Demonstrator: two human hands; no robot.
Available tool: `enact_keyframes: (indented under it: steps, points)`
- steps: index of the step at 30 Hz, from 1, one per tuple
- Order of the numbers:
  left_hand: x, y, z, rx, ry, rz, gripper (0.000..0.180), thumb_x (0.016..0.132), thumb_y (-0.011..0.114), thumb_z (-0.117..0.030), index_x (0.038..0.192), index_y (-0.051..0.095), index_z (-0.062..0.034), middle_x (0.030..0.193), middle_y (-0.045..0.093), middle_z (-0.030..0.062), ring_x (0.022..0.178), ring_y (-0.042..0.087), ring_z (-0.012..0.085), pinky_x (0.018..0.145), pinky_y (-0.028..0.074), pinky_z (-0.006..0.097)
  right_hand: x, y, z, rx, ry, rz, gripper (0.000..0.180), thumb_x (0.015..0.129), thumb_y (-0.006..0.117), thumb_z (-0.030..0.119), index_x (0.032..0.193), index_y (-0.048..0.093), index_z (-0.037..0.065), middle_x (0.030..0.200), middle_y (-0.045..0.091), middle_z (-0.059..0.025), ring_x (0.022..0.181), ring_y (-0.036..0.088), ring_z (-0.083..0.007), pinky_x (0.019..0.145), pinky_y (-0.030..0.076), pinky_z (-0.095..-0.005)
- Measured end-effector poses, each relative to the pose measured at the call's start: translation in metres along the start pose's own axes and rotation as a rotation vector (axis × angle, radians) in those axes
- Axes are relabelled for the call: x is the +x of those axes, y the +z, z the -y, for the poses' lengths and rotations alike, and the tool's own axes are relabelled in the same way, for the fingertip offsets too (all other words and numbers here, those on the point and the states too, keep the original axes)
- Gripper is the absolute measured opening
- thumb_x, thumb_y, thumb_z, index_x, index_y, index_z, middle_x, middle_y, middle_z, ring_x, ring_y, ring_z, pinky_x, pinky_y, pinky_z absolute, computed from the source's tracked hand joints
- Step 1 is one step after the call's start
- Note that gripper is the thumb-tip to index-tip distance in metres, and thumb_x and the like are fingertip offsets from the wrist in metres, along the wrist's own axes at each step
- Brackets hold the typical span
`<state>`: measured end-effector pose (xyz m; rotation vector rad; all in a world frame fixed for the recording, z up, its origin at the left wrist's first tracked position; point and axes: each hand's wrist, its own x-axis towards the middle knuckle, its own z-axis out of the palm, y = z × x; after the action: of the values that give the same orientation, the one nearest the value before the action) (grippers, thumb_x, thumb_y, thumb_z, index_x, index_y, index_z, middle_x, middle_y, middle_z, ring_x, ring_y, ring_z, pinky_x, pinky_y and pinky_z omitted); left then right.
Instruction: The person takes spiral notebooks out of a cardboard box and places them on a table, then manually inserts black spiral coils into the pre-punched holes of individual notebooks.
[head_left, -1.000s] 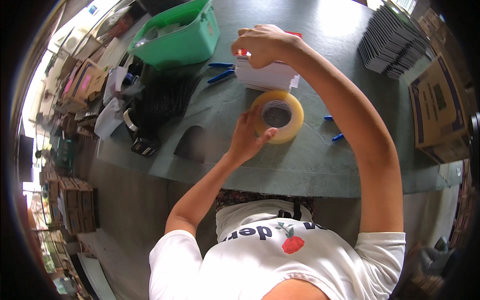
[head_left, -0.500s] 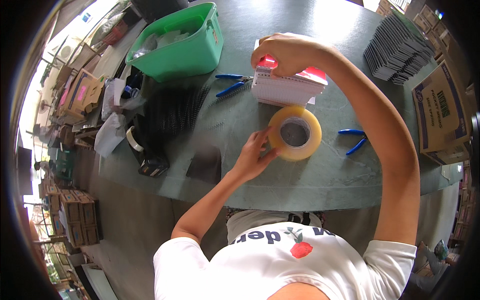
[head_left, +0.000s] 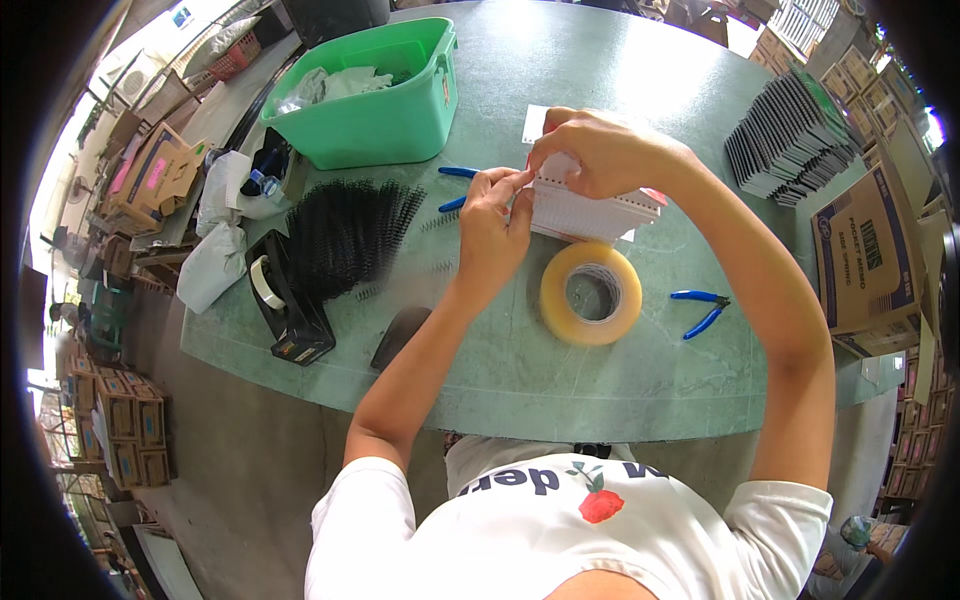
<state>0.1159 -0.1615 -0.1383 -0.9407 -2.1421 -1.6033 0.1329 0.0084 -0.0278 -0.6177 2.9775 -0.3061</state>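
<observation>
A stack of white punched paper sheets (head_left: 590,212) with bits of red cover lies on the table in front of me. My right hand (head_left: 610,155) reaches over it from the far side, its curled fingers gripping the upper sheets. At the stack's left end, my left hand (head_left: 495,220) pinches the sheets' edge, its fingertips close to the right hand's. What lies between the fingertips is partly hidden. Just nearer to me, a big roll of clear yellowish tape (head_left: 591,334) rests flat, touched by neither hand. Blue-handled cutters (head_left: 455,204) lie partly behind my left hand.
More blue-handled cutters (head_left: 703,318) lie right of the tape. Black spiral coils (head_left: 345,235) and a black tape dispenser (head_left: 300,330) are at left, below a green tub (head_left: 385,130). Spiral-bound notebooks (head_left: 785,140) and a cardboard box (head_left: 865,255) stand at right.
My left hand has left the tape roll and moved up to the left end of the paper stack. My right hand stays at the sheets, its fingers now closer to the left end.
</observation>
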Motion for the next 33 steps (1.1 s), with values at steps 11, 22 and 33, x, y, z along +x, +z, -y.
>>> enact_keyframes:
  steps: [11, 22, 33]
  points:
    - [-0.002, 0.001, -0.007, 0.01, 0.085, -0.07, 0.018, 0.084, 0.062, -0.006, 0.101, 0.066, -0.005, 0.099, 0.06, 0.0092, 0.089, 0.057, 0.0195, 0.07, 0.046, 0.03, 0.003, -0.011, -0.013, 0.113, -0.052, 0.004, 0.038, 0.063, 0.077, 0.014, 0.099, 0.063, 0.014, 0.099, 0.059, -0.0101, 0.089, 0.06, -0.0292, 0.075, 0.05, -0.0384]
    - [-0.002, -0.002, -0.005, 0.267, 0.307, -0.046, 0.019, 0.081, 0.066, -0.012, 0.098, 0.064, -0.0041, 0.099, 0.058, 0.0118, 0.094, 0.054, 0.0271, 0.084, 0.043, 0.038, -0.026, 0.046, 0.008, -0.196, 0.089, -0.384, 0.033, 0.077, 0.058, 0.003, 0.11, 0.054, 0.005, 0.094, 0.061, -0.0146, 0.089, 0.064, -0.029, 0.074, 0.053, -0.0397]
    - [-0.025, -0.02, -0.05, -0.341, -0.117, 0.422, 0.022, 0.08, 0.067, -0.001, 0.102, 0.064, 0.0003, 0.086, 0.068, 0.0025, 0.078, 0.062, 0.0099, 0.071, 0.049, 0.023, -0.128, 0.048, 0.056, 0.285, 0.055, -1.042, 0.041, 0.073, 0.072, 0.009, 0.112, 0.06, 0.01, 0.101, 0.065, -0.0059, 0.095, 0.061, -0.0204, 0.085, 0.048, -0.0327]
